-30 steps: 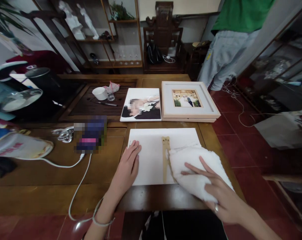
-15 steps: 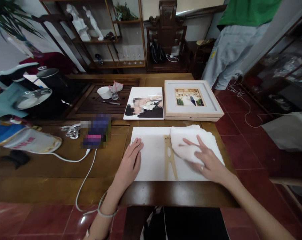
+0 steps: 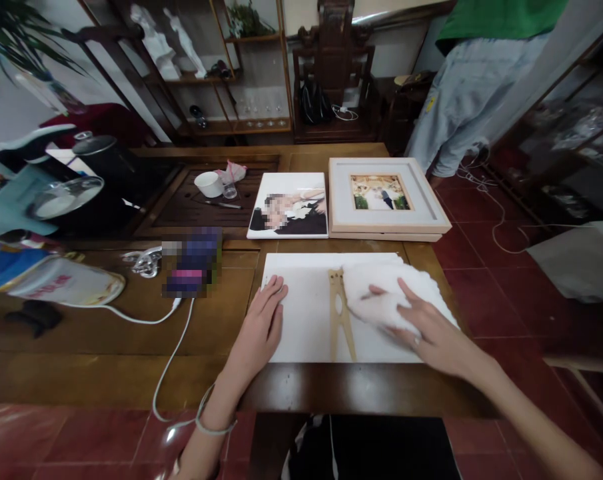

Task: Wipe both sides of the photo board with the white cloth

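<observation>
A flat white panel point(image 3: 306, 320) lies at the front edge of the wooden table, with a tan A-shaped stand leg point(image 3: 338, 293) on it, the small screws at its top. My left hand point(image 3: 266, 317) rests flat on the panel's left side, fingers extended. On the right side, my right hand point(image 3: 424, 323) presses and holds a fluffy white cloth point(image 3: 371, 297), its fingers partly sunk in the folds. The cloth covers the panel's right part and reaches past its edge.
Behind the panel are a glossy photo print point(image 3: 291, 210) and a framed photo point(image 3: 381, 230). At left are a phone point(image 3: 191, 263) with a white cable point(image 3: 131, 320), a food pouch point(image 3: 71, 280) and a white cup point(image 3: 208, 184). A person in jeans point(image 3: 468, 93) stands at the back right.
My right hand and the cloth have slid a little to the right across the panel. My left hand has stayed in place.
</observation>
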`<state>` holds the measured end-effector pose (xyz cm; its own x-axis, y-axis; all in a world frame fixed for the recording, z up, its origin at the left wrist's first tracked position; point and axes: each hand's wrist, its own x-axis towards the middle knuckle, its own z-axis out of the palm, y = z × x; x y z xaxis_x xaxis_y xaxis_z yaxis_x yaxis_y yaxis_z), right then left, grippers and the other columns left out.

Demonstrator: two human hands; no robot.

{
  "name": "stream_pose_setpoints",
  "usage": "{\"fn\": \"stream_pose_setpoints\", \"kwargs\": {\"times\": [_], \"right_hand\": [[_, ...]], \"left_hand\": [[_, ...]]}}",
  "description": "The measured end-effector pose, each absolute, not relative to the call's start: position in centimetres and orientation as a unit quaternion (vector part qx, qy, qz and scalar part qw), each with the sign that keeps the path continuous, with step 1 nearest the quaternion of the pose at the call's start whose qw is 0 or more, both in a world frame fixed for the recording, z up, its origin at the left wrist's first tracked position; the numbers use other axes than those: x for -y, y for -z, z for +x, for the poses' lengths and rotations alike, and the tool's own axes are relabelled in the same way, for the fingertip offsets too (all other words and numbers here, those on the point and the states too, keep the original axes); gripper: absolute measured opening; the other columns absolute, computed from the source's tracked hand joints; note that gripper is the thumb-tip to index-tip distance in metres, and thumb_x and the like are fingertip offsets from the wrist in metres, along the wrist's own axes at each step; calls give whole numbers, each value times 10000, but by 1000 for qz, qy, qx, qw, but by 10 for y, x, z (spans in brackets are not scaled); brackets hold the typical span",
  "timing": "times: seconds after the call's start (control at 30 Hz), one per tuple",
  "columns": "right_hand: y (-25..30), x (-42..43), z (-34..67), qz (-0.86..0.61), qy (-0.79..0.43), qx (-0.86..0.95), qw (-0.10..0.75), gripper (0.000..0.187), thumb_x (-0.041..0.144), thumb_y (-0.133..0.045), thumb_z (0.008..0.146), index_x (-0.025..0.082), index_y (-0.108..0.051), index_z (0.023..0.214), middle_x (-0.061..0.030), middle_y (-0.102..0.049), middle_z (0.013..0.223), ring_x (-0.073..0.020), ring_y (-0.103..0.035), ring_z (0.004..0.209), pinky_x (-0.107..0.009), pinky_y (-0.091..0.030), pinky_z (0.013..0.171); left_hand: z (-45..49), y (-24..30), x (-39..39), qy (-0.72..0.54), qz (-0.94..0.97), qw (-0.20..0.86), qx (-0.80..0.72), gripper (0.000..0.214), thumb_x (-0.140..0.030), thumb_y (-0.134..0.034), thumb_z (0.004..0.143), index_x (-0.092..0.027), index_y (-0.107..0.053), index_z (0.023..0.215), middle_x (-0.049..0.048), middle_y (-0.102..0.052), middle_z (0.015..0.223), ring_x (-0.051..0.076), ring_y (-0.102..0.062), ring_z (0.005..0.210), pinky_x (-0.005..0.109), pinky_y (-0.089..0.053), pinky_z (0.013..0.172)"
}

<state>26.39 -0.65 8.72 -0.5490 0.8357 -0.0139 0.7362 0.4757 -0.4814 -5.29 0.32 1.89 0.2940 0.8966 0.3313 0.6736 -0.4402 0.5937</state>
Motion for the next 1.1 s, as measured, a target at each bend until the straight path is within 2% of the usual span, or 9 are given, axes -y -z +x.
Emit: {"fn": "stream_pose_setpoints", "kwargs": {"times": [0.13,0.27,0.4,0.47,0.6,0.77,0.87,0.97,1.1], "right_hand": [[-85,-37,255,-543,-201,810,91,217,342,-442,913,211,-614,901,-75,-566,1338,-414,-316,1350,-605,-429,977],[-86,-29,250,-561,-194,801,82,203,303,-431,903,194,-601,878,-122,-560,1333,-436,-379,1308,-616,-461,924],[-91,27,255,-490,-208,840,100,149,186,-428,853,213,-574,835,-121,-646,1209,-396,-490,1240,-650,-380,1011],[-95,61,260,-454,-217,858,98,177,149,-456,828,222,-579,932,-95,-566,1331,-356,-440,1293,-631,-320,1079],[-102,100,266,-464,-231,851,84,260,182,-556,802,269,-584,1046,-25,-482,1419,-323,-397,1330,-561,-367,1092],[-106,50,257,-478,-245,839,85,100,184,-527,817,254,-598,822,-42,-693,1125,-327,-532,1218,-527,-286,1144],[-99,-3,248,-514,-212,828,80,171,250,-450,884,234,-575,768,-82,-725,970,-371,-570,1159,-590,-313,1095],[-89,-38,240,-519,-181,829,102,206,254,-399,901,229,-563,780,-95,-695,1107,-387,-539,1192,-647,-288,1072],[-80,-32,235,-476,-154,856,132,158,144,-425,820,217,-548,752,-120,-576,1319,-364,-343,1354,-697,-158,1091]], "left_hand": [[-52,-19,-4,-322,783,174,-503,397,-118,-394,925,-174,-466,1311,150,-468,1408,256,-362,1376,560,-319,1112],[-52,-20,-3,-323,779,176,-507,387,-121,-393,926,-164,-474,1302,155,-471,1405,255,-371,1370,561,-319,1112],[-52,-20,-3,-324,779,174,-508,385,-119,-397,923,-171,-478,1295,149,-471,1404,252,-372,1369,559,-319,1113],[-52,-19,-3,-322,781,172,-507,390,-116,-399,921,-171,-473,1300,149,-468,1406,251,-369,1371,557,-319,1115],[-53,-17,-3,-316,784,168,-507,413,-117,-406,917,-182,-456,1322,145,-449,1424,255,-357,1377,560,-315,1115],[-54,-17,-3,-317,788,166,-501,413,-117,-404,916,-183,-454,1321,145,-455,1418,259,-363,1374,564,-319,1111],[-53,-19,-3,-320,785,171,-502,402,-115,-398,919,-178,-463,1311,148,-466,1409,257,-363,1375,561,-316,1113],[-52,-20,-4,-324,780,176,-505,393,-116,-397,920,-179,-476,1300,148,-476,1400,257,-370,1371,557,-318,1114],[-52,-19,-4,-328,776,179,-507,399,-118,-403,919,-193,-480,1303,140,-476,1403,255,-370,1372,557,-316,1117]]}}
